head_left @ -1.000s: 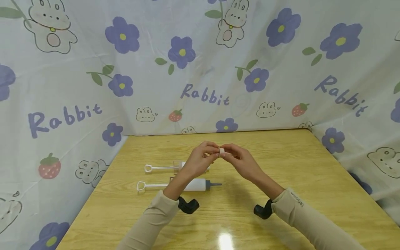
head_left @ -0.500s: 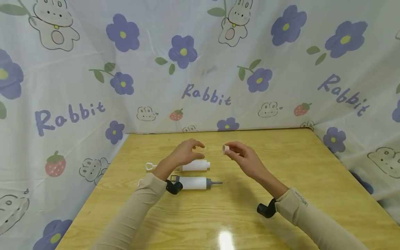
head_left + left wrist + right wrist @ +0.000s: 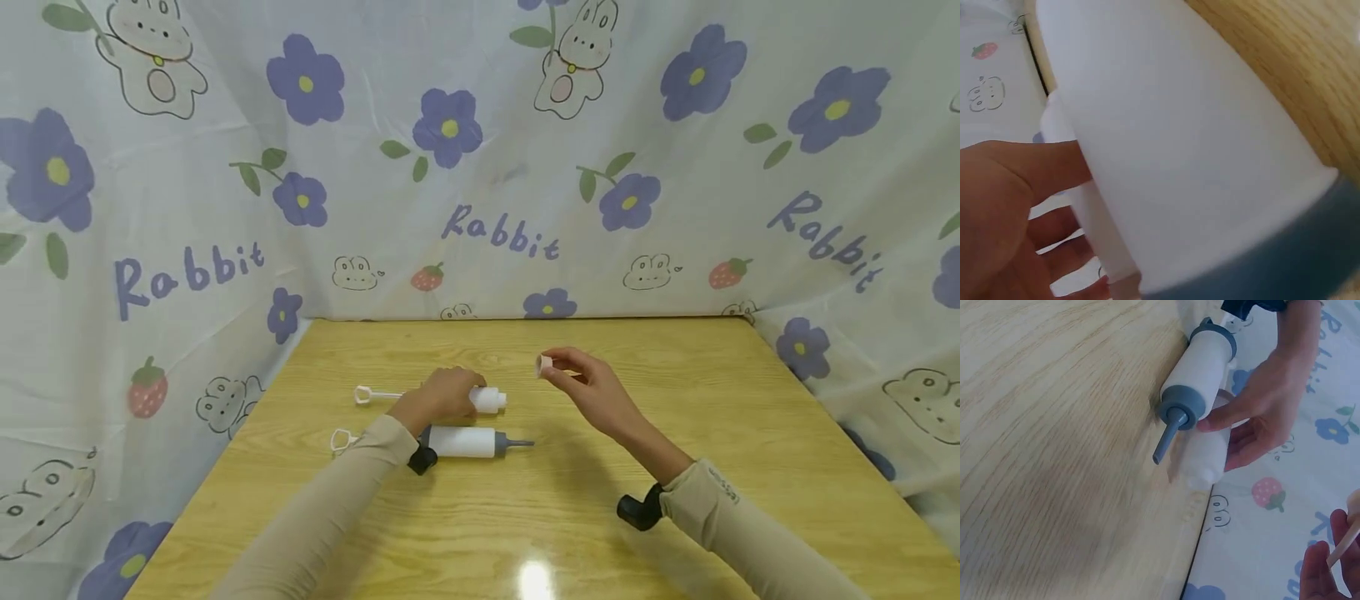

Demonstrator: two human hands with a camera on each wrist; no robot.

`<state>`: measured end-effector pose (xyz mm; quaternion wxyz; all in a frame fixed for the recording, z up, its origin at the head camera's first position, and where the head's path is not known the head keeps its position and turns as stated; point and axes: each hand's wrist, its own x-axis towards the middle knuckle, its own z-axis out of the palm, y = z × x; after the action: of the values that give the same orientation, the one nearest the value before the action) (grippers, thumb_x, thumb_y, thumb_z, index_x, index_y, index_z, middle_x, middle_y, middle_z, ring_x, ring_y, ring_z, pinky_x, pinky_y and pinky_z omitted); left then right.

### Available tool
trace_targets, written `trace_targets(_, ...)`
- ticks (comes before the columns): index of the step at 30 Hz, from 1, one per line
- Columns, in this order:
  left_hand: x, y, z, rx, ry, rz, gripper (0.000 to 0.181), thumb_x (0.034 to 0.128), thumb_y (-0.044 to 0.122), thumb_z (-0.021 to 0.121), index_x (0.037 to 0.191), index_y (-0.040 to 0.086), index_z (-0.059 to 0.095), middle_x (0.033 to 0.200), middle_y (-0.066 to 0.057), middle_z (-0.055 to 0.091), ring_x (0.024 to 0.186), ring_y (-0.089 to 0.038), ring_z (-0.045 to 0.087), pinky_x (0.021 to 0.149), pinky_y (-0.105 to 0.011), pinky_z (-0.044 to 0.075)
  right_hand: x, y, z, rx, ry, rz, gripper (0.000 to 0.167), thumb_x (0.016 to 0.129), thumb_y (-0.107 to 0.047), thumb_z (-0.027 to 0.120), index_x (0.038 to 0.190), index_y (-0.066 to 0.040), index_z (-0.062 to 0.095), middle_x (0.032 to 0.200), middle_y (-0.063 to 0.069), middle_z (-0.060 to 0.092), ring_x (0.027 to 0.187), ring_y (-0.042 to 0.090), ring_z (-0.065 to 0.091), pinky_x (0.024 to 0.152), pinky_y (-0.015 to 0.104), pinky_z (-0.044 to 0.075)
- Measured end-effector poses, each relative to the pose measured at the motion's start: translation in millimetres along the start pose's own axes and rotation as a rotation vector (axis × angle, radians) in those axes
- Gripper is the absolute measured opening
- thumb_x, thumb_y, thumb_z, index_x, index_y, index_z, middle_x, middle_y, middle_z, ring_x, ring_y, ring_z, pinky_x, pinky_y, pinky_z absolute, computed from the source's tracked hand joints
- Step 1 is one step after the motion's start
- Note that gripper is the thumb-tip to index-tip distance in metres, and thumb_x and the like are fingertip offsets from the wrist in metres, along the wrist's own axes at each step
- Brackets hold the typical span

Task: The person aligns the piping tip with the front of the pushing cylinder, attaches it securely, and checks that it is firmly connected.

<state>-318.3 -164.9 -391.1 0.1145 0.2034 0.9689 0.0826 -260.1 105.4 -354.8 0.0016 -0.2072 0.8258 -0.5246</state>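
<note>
My left hand (image 3: 444, 393) reaches over the far white plastic syringe (image 3: 489, 400), gripping its barrel. In the right wrist view, thumb and fingers lie on either side of that barrel (image 3: 1205, 455). A second syringe (image 3: 463, 442), with a grey collar and narrow grey nozzle (image 3: 1169, 436), lies nearer on the table; its barrel (image 3: 1179, 137) fills much of the left wrist view. My right hand (image 3: 592, 390) is raised to the right of both syringes. Its thumb and fingertips pinch a small white ring-shaped cap (image 3: 543, 365), whose hollow side faces left.
Both syringes lie on a wooden table (image 3: 675, 467), their white loop handles (image 3: 363, 395) pointing left. A white cloth (image 3: 495, 183) printed with rabbits and flowers hangs behind and at both sides. Black wrist cameras (image 3: 640, 510) sit on the wrists.
The hands were together at the white cap. My left hand let go, moved left and down, and took hold of the far syringe. The right hand kept the cap nearly in place.
</note>
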Motion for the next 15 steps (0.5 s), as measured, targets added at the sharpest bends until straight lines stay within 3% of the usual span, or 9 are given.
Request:
trace_targets(3,-8.7,-1.2,-5.3,0.008,0.1,0.026,0.053,0.0913,0.025,0.08,0.141,0.014,0.065,0.135,-0.009,0.069,0.117,-0.031,0.068,0.1,-0.052,0.051,-2.0,0.6,-3.6,0.006,0.015,0.003,0.044,0.106,-0.035,0.06,0.143,-0.012,0.06,0.133,0.012,0.067,0.125,0.029,0.062,0.108,0.052,0.05)
trace_targets(10,-47.4,10.2,-54.7,-0.046,0.39,0.111,0.054,0.093,0.027,0.078,0.144,0.017,0.062,0.134,-0.012,0.067,0.119,-0.035,0.064,0.105,-0.057,0.041,-1.4,-1.8,-18.6,0.031,0.072,-0.043,0.042,0.106,-0.029,0.061,0.143,-0.01,0.059,0.133,0.015,0.066,0.125,0.03,0.062,0.107,0.052,0.051)
trace_targets(12,-55.4,12.5,-60.5,-0.042,0.426,0.123,0.054,0.0926,0.026,0.079,0.144,0.018,0.063,0.133,-0.011,0.067,0.121,-0.034,0.063,0.108,-0.057,0.04,-4.2,2.4,-19.6,0.03,0.069,-0.026,0.042,0.106,-0.03,0.061,0.143,-0.011,0.059,0.134,0.015,0.065,0.125,0.031,0.062,0.107,0.053,0.051)
trace_targets(15,-62.5,16.3,-60.2,-0.019,0.429,0.147,0.054,0.0924,0.026,0.079,0.143,0.017,0.063,0.13,-0.012,0.068,0.121,-0.034,0.063,0.109,-0.059,0.039,-10.7,13.5,-17.9,0.013,0.05,0.013,0.042,0.106,-0.032,0.06,0.143,-0.013,0.059,0.139,0.014,0.064,0.13,0.032,0.059,0.11,0.054,0.048)
